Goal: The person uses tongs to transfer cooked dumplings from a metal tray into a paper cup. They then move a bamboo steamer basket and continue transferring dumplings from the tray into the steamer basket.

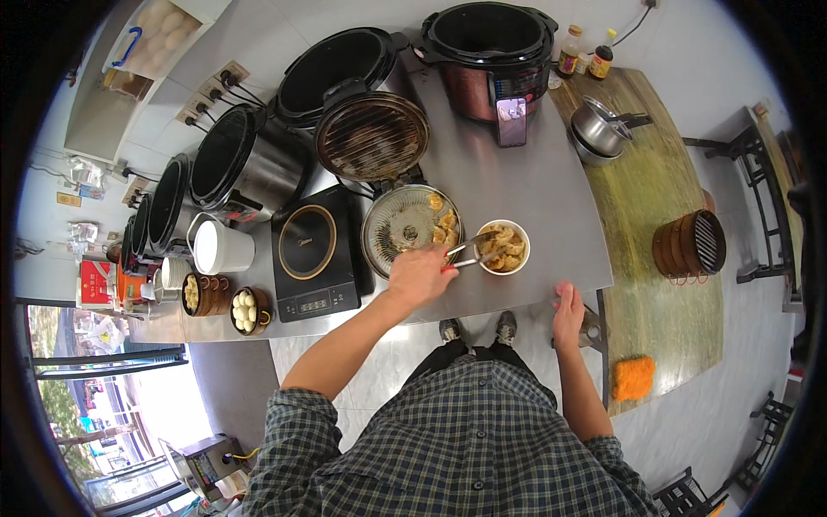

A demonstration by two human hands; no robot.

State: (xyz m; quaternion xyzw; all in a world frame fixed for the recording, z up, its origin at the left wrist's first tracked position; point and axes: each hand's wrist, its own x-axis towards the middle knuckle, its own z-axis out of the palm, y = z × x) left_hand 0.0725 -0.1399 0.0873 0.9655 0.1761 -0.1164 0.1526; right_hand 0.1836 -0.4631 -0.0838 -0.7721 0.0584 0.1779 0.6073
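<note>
Dumplings (512,250) lie in the bowl (508,225), right of the griddle (392,228) on the desk (551,224); left stand the induction cooker (316,246), then 2 steamer baskets (211,297); pots (274,168) stand behind.

From my remote station I record: left hand (419,276) gripping red-handled tongs (470,261), tips in a white bowl (527,258) of dumplings (512,258); bowl beside an open griddle (392,231) holding more; right hand (566,319) near the edge of the counter (560,228)

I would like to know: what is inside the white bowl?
In the white bowl are browned dumplings, partly hidden by the tongs. The bowl's bottom cannot be seen, because the dumplings cover it.
</note>
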